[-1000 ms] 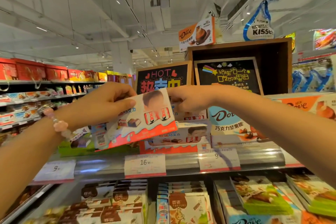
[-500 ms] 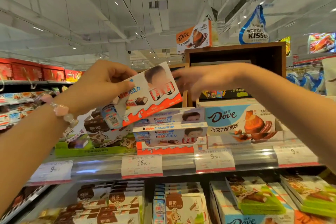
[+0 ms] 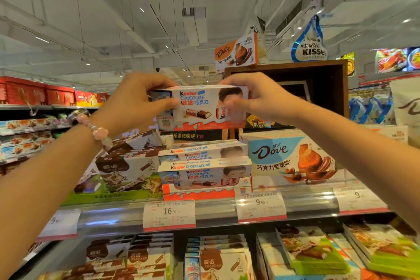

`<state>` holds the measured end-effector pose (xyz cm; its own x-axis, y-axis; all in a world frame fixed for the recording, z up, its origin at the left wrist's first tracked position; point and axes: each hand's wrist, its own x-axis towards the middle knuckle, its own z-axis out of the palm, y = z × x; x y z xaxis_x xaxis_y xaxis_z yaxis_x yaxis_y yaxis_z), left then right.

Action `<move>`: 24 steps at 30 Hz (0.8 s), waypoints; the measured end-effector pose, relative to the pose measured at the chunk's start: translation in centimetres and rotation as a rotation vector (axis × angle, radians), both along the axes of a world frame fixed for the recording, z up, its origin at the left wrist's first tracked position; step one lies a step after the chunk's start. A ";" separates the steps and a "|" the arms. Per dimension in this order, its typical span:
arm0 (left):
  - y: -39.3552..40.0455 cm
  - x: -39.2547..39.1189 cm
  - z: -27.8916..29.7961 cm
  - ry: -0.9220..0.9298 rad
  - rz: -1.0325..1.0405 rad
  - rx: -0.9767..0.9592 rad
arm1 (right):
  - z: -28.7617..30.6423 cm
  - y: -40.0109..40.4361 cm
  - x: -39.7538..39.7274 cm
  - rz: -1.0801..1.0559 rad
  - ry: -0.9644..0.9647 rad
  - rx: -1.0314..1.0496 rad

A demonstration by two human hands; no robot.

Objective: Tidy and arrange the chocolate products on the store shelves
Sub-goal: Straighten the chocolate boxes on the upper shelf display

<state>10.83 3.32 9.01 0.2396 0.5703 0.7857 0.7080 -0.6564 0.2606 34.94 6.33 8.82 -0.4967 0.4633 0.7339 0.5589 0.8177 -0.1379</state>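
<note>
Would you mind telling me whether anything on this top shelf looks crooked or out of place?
Yes. The brown-and-white cow-print chocolate boxes left of the Kinder Chocolate stack lean at mixed angles instead of lying flat. One Kinder Chocolate box is off the shelf, held up by both hands.

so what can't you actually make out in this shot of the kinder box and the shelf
- Head view: both ends of the held Kinder box, covered by the left hand and right hand.
- Head view: small print on the 16.90 price tag, too small and blurred.
- Head view: the far-left price tag, hidden partly by the left forearm.
</note>
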 end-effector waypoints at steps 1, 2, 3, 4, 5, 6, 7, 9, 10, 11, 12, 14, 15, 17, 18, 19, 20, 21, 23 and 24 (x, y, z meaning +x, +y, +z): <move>0.3 0.0 -0.2 0.000 -0.015 -0.006 | -0.5 0.4 0.2 0.007 0.012 -0.007; 0.5 0.1 -0.5 0.010 -0.019 -0.007 | -1.1 0.7 0.3 0.016 0.015 -0.020; 0.8 0.2 -0.9 0.024 -0.014 -0.011 | -1.6 1.0 0.5 0.029 0.011 -0.035; 1.1 0.3 -1.3 0.036 -0.009 -0.023 | -2.1 1.2 0.6 0.040 0.003 -0.054; 1.3 0.3 -1.7 0.047 -0.007 -0.044 | -2.4 1.4 0.6 0.047 -0.007 -0.077; 1.7 0.3 -2.1 0.056 -0.012 -0.067 | -2.8 1.5 0.7 0.049 -0.020 -0.101; 2.0 0.1 -2.5 0.064 -0.017 -0.089 | -3.0 1.6 0.7 0.053 -0.036 -0.127; 2.6 -0.1 -3.2 0.071 -0.024 -0.138 | -3.4 1.7 0.7 0.057 -0.079 -0.177; 2.8 -0.3 -3.6 0.071 -0.028 -0.162 | -3.5 1.8 0.6 0.059 -0.100 -0.204; 3.0 -0.3 -4.0 0.071 -0.035 -0.185 | -3.6 1.9 0.5 0.070 -0.111 -0.241; 3.2 -0.3 -4.3 0.072 -0.047 -0.209 | -3.7 1.9 0.4 0.086 -0.109 -0.291; 3.3 -0.4 -4.8 0.060 -0.088 -0.248 | -4.0 2.2 0.4 0.105 -0.084 -0.371; 3.3 -0.4 -5.0 0.043 -0.110 -0.262 | -4.2 2.3 0.5 0.098 -0.067 -0.384; 3.4 -0.6 -5.1 0.007 -0.140 -0.276 | -4.5 2.6 0.8 0.085 -0.036 -0.378; 3.5 -0.7 -5.2 -0.004 -0.150 -0.286 | -4.7 2.6 0.9 0.093 -0.016 -0.379; 3.6 -0.8 -5.2 -0.012 -0.160 -0.300 | -4.9 2.6 1.0 0.101 0.006 -0.380; 3.7 -0.9 -5.2 -0.019 -0.173 -0.317 | -5.0 2.6 1.0 0.098 0.027 -0.373; 3.7 -1.0 -5.2 -0.028 -0.180 -0.334 | -5.2 2.6 1.1 0.093 0.046 -0.364; 4.0 -1.2 -5.1 -0.026 -0.173 -0.339 | -5.3 2.5 1.2 0.096 0.081 -0.369; 4.1 -1.3 -5.1 -0.014 -0.167 -0.340 | -5.4 2.4 1.2 0.095 0.091 -0.371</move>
